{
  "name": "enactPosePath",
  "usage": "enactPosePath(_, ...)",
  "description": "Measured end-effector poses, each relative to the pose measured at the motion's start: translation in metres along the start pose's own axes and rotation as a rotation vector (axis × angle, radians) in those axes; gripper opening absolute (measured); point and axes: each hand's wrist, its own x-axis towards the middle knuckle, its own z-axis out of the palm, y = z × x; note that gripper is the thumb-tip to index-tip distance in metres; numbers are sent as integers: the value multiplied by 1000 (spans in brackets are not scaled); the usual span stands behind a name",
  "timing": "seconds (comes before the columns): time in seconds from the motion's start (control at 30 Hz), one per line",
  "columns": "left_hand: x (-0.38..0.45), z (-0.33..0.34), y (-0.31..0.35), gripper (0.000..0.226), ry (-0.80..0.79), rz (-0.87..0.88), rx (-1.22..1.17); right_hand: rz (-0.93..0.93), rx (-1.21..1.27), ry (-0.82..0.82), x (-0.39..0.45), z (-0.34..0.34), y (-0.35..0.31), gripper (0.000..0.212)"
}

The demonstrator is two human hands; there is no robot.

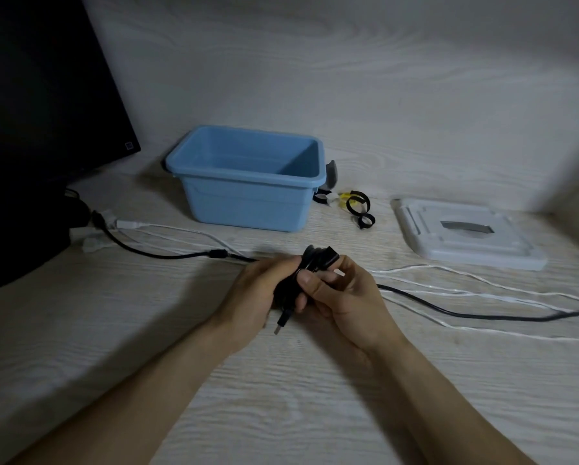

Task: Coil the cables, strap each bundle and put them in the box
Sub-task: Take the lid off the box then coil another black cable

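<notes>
At the table's middle my left hand (257,293) and my right hand (345,297) both grip a small black coiled cable bundle (309,263). A USB plug (281,320) hangs out below the hands. Black cable (449,308) trails from the bundle to the right, and more black cable (167,255) runs left toward the monitor. Thin white cables (482,290) lie loose across the table. The blue box (247,179) stands open behind the hands with nothing visible inside. Black straps (360,208) lie to its right.
A black monitor (43,105) fills the left side, with its base on the table. A white lid (465,233) lies flat at the right. A white connector (127,224) sits near the monitor base. A small grey object (331,172) peeks out behind the box.
</notes>
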Motion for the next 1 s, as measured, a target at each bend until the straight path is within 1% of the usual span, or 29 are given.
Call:
enactPosePath(0.07,-1,0,1,53,-13,-6,11,2,-20,-56,1,-3,-2,32)
enactPosePath(0.13,0,-2,0,41,-19,-16,29,25,-37,-139,2,-8,-7,34)
enactPosePath(0.2,0,-5,1,31,-38,-32,11,48,-29,-237,3,-14,-14,30)
enactPosePath(0.27,-1,-6,2,32,-95,-38,-17,61,-19,-267,3,-19,-17,29)
enactPosePath(0.37,-2,-3,5,34,-174,-60,-63,35,-54,-181,3,-18,-15,33)
enactPosePath(0.43,-2,-3,6,35,-196,-79,-104,15,-50,-129,4,-13,-12,34)
enactPosePath(0.6,2,-10,3,43,-174,-124,-147,-65,-133,-11,-1,-5,-9,12)
enactPosePath(0.67,2,-10,1,32,-155,-117,-130,-111,-236,42,-2,-7,-10,16)
enactPosePath(0.73,2,-11,0,21,-148,-75,-90,-118,-305,59,-1,-10,-13,22)
enactPosePath(0.8,1,-9,0,21,-141,-10,1,-76,-324,43,-1,-14,-16,22)
enactPosePath(0.9,1,-6,1,32,-66,142,272,39,-347,-1,-1,-21,-20,13)
enactPosePath(0.93,1,-5,1,32,-42,192,365,59,-370,-21,-1,-23,-21,11)
enactPosePath(1.0,1,-7,0,27,-9,270,511,60,-436,-48,-2,-23,-21,14)
